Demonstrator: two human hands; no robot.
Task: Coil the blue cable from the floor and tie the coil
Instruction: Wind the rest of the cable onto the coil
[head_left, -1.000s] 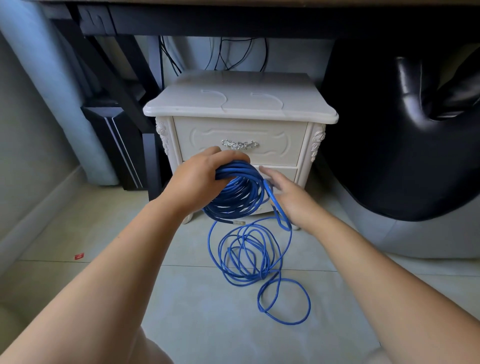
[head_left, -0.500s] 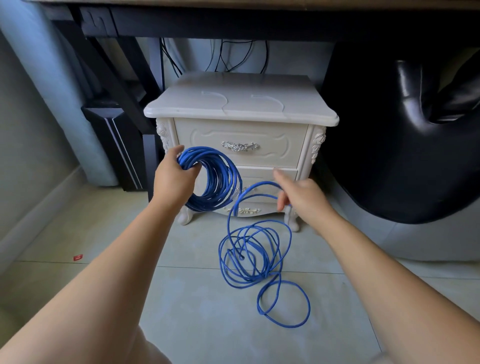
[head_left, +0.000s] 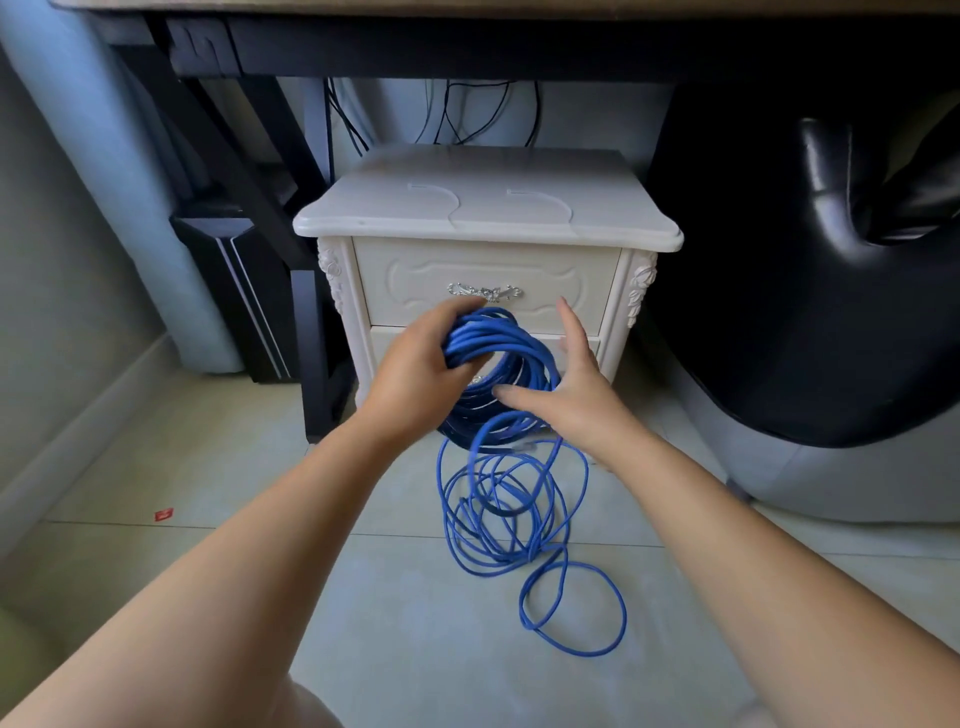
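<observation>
**Coiling under way: one more loop brought to the coil.**
Half a second ago the hands were apart. Now the right hand (head_left: 566, 389), fingers spread, lies against the blue cable coil (head_left: 498, 348), which the left hand (head_left: 415, 374) grips before the nightstand (head_left: 488, 223). Loose loops (head_left: 498, 519) remain on the floor (head_left: 415, 623), so tying is premature. The drawers (head_left: 571, 280) are closed, contents unseen.

The cable (head_left: 493, 343) is bright blue. The little cabinet (head_left: 488, 208) is creamy white, with curly carved shapes and a shiny silver handle (head_left: 485, 291). The floor (head_left: 415, 623) has pale grey-green tiles. One tiny scrap (head_left: 164, 514) is red. The big seat (head_left: 779, 312) is shiny black.
</observation>
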